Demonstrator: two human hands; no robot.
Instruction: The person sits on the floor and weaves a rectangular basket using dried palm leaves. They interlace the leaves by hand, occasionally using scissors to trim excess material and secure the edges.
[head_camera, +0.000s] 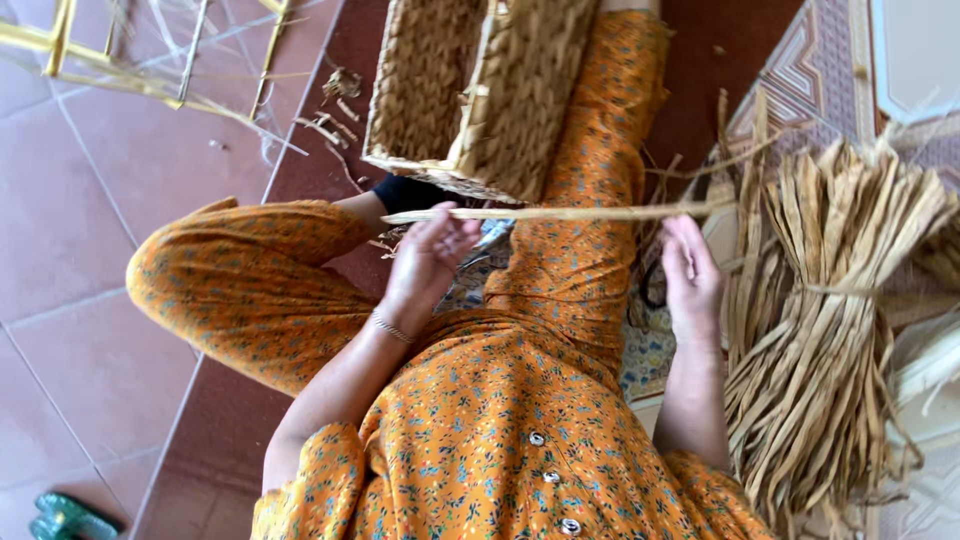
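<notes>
Head view: dried reed strand (560, 212) pinched between both hands' closed fingers (440, 232).

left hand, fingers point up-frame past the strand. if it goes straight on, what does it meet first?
Probably the woven basket resting on the leg. The left hand already touches the dried strand, and the basket's lower edge lies just beyond its fingertips. Depth is unclear from the head view, so it might pass under the rim.

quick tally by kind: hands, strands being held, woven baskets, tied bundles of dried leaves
hands: 2, left hand and right hand
held strand: 1, strand stretched between both hands
woven basket: 1, basket resting on the leg
tied bundle: 1, bundle beside the right hand
total: 5
</notes>
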